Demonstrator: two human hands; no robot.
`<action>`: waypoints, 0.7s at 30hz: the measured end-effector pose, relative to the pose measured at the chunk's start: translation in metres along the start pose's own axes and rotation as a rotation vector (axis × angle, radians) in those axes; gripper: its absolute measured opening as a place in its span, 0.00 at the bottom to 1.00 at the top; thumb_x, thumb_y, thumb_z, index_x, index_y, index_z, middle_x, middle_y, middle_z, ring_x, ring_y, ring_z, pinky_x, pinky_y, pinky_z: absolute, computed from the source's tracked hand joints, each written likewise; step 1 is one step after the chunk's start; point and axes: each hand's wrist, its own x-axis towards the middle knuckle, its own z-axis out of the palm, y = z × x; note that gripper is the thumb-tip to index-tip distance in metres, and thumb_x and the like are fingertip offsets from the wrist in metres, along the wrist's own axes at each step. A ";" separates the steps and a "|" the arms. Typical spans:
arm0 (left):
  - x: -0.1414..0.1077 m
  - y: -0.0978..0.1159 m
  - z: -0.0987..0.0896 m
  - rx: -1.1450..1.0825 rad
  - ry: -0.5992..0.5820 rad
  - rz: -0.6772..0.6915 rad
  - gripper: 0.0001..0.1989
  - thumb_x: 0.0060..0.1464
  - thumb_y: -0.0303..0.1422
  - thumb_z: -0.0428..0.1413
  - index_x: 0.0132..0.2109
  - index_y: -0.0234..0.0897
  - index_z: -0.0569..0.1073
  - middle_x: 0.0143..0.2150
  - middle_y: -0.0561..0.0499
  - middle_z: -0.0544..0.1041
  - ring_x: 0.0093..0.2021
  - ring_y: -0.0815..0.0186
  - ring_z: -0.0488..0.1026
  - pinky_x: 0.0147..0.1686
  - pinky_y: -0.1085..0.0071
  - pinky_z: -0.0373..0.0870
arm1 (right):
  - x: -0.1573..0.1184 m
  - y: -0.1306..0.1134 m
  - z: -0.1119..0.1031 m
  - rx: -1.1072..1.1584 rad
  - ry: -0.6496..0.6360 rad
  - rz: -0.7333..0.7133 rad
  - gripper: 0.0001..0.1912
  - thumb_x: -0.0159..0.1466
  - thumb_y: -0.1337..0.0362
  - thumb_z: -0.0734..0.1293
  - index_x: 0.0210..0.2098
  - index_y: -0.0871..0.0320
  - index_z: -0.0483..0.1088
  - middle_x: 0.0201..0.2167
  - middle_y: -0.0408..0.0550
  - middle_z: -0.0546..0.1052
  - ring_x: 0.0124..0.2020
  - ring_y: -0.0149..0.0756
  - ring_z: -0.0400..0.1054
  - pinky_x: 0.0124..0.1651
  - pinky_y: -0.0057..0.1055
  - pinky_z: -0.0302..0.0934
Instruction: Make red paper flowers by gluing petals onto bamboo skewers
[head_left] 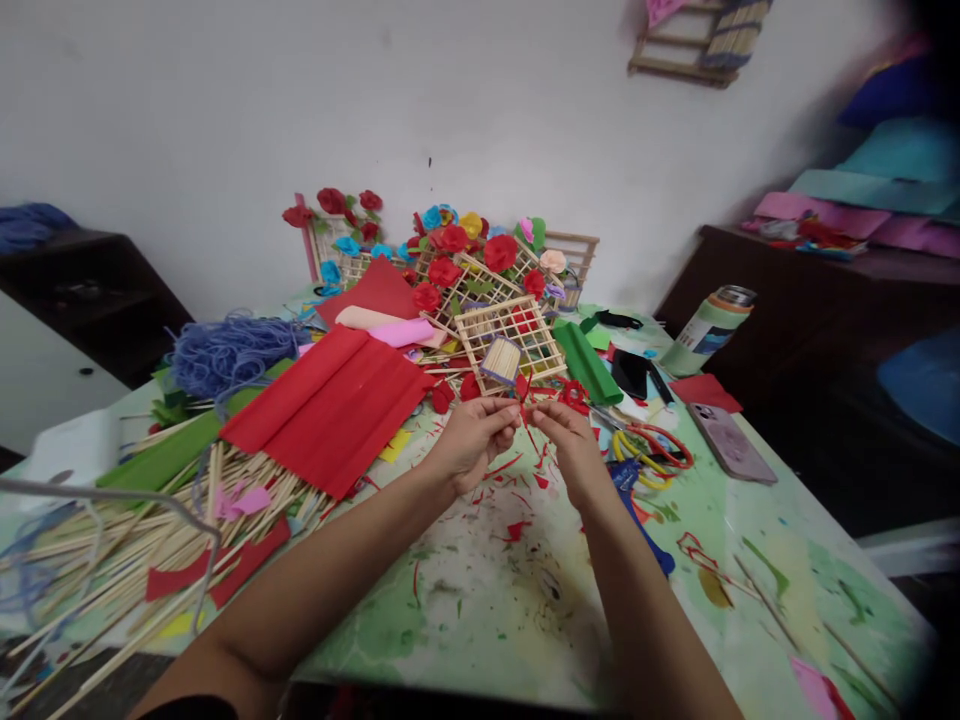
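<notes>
My left hand (480,440) and my right hand (566,440) are raised close together over the middle of the table. Each pinches a small red strip (524,412), its thin ends showing between the fingertips. Just behind them stands a lattice of light sticks (551,350) with a small stick basket (501,360) on its front. Red scraps (516,531) are scattered on the table below my hands. To the left lies a large folded red sheet (330,410).
The stained green table (480,640) also bears loose sticks (150,540), blue cord (232,355), scissors (652,450), a blue tool (646,520), phones (731,440) and a bottle (709,330). Paper flowers (499,252) stand at the back against the wall.
</notes>
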 end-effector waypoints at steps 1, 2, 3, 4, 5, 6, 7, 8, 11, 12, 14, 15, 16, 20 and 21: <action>0.001 -0.002 0.000 -0.005 0.007 -0.001 0.10 0.40 0.27 0.64 0.32 0.29 0.73 0.22 0.55 0.70 0.19 0.80 0.63 0.23 0.81 0.62 | -0.001 0.001 0.000 -0.045 0.040 -0.046 0.09 0.55 0.58 0.65 0.28 0.57 0.71 0.28 0.44 0.73 0.33 0.35 0.65 0.40 0.33 0.57; 0.001 -0.004 0.000 -0.006 0.008 0.000 0.09 0.40 0.26 0.64 0.32 0.29 0.73 0.22 0.55 0.70 0.19 0.80 0.63 0.23 0.81 0.62 | -0.002 0.002 0.001 -0.101 0.067 -0.085 0.10 0.56 0.57 0.65 0.29 0.57 0.71 0.29 0.45 0.74 0.34 0.36 0.65 0.41 0.33 0.57; 0.002 -0.007 0.001 -0.005 0.006 0.002 0.09 0.40 0.26 0.64 0.32 0.29 0.74 0.22 0.55 0.70 0.19 0.80 0.64 0.23 0.81 0.62 | -0.003 0.003 0.002 -0.162 0.085 -0.115 0.10 0.56 0.57 0.64 0.29 0.58 0.71 0.29 0.46 0.74 0.34 0.37 0.66 0.41 0.34 0.58; 0.002 -0.009 0.001 -0.002 0.004 0.004 0.09 0.40 0.26 0.64 0.32 0.29 0.74 0.22 0.55 0.70 0.20 0.80 0.64 0.24 0.81 0.62 | -0.004 0.004 0.002 -0.219 0.100 -0.133 0.11 0.56 0.57 0.64 0.28 0.58 0.71 0.29 0.46 0.74 0.33 0.37 0.66 0.40 0.34 0.58; 0.001 -0.011 0.001 0.003 0.001 0.008 0.09 0.40 0.26 0.64 0.32 0.29 0.74 0.22 0.54 0.71 0.20 0.80 0.64 0.24 0.81 0.63 | -0.004 0.005 0.003 -0.264 0.120 -0.138 0.11 0.56 0.57 0.65 0.28 0.58 0.71 0.28 0.47 0.75 0.33 0.37 0.66 0.40 0.35 0.58; 0.001 -0.012 0.001 0.011 0.000 0.013 0.09 0.39 0.26 0.64 0.32 0.28 0.75 0.23 0.54 0.72 0.21 0.80 0.65 0.25 0.81 0.63 | -0.005 0.006 0.003 -0.295 0.142 -0.136 0.10 0.55 0.58 0.65 0.27 0.59 0.71 0.27 0.47 0.75 0.32 0.37 0.66 0.39 0.35 0.58; 0.001 -0.014 0.001 0.020 0.001 0.020 0.09 0.39 0.25 0.64 0.32 0.29 0.75 0.24 0.53 0.72 0.21 0.79 0.66 0.25 0.80 0.63 | -0.005 0.007 0.004 -0.310 0.165 -0.127 0.10 0.55 0.58 0.65 0.27 0.59 0.71 0.27 0.47 0.75 0.31 0.37 0.66 0.39 0.35 0.58; 0.000 -0.015 0.001 0.030 0.003 0.027 0.09 0.39 0.25 0.64 0.32 0.29 0.75 0.25 0.52 0.73 0.22 0.79 0.66 0.26 0.80 0.64 | -0.006 0.007 0.004 -0.314 0.180 -0.114 0.09 0.55 0.59 0.65 0.27 0.59 0.71 0.26 0.48 0.75 0.30 0.37 0.66 0.38 0.35 0.58; 0.000 -0.017 0.001 0.082 0.016 0.042 0.09 0.39 0.25 0.63 0.33 0.29 0.76 0.25 0.52 0.75 0.23 0.78 0.68 0.28 0.78 0.66 | -0.007 0.009 0.004 -0.320 0.172 -0.065 0.09 0.56 0.60 0.64 0.25 0.58 0.70 0.23 0.46 0.74 0.26 0.35 0.64 0.34 0.33 0.57; 0.001 -0.018 0.001 0.109 0.022 0.053 0.09 0.39 0.26 0.63 0.33 0.30 0.76 0.26 0.52 0.75 0.23 0.77 0.68 0.29 0.77 0.66 | -0.008 0.009 0.004 -0.333 0.167 -0.055 0.10 0.56 0.60 0.63 0.24 0.58 0.69 0.22 0.45 0.73 0.25 0.34 0.62 0.33 0.32 0.55; 0.003 -0.021 0.000 0.180 0.035 0.110 0.09 0.39 0.27 0.63 0.33 0.30 0.77 0.27 0.51 0.76 0.24 0.76 0.69 0.30 0.75 0.67 | -0.009 0.010 0.003 -0.363 0.176 -0.054 0.10 0.57 0.60 0.63 0.22 0.57 0.68 0.20 0.44 0.70 0.24 0.33 0.60 0.31 0.31 0.53; 0.004 -0.022 0.000 0.221 0.041 0.152 0.10 0.39 0.28 0.63 0.33 0.31 0.77 0.27 0.51 0.77 0.25 0.75 0.69 0.30 0.74 0.67 | -0.010 0.010 0.003 -0.369 0.189 -0.060 0.10 0.57 0.60 0.63 0.22 0.57 0.68 0.20 0.44 0.70 0.24 0.33 0.60 0.31 0.31 0.52; 0.005 -0.024 -0.001 0.261 0.047 0.195 0.10 0.39 0.28 0.63 0.33 0.31 0.78 0.28 0.50 0.77 0.25 0.74 0.70 0.30 0.74 0.68 | -0.011 0.011 0.004 -0.364 0.199 -0.070 0.10 0.57 0.61 0.63 0.22 0.57 0.67 0.20 0.43 0.69 0.25 0.33 0.60 0.31 0.31 0.52; 0.009 -0.030 -0.004 0.371 0.063 0.296 0.09 0.40 0.30 0.62 0.34 0.32 0.78 0.30 0.49 0.78 0.27 0.71 0.71 0.31 0.72 0.70 | -0.013 0.016 0.006 -0.298 0.212 -0.088 0.07 0.57 0.61 0.63 0.25 0.57 0.68 0.24 0.45 0.72 0.28 0.35 0.63 0.35 0.32 0.55; 0.009 -0.030 -0.005 0.388 0.063 0.306 0.09 0.41 0.30 0.62 0.34 0.32 0.78 0.30 0.49 0.78 0.27 0.71 0.72 0.32 0.72 0.70 | -0.013 0.018 0.007 -0.270 0.206 -0.089 0.07 0.58 0.61 0.63 0.27 0.57 0.69 0.26 0.46 0.73 0.29 0.36 0.64 0.36 0.33 0.56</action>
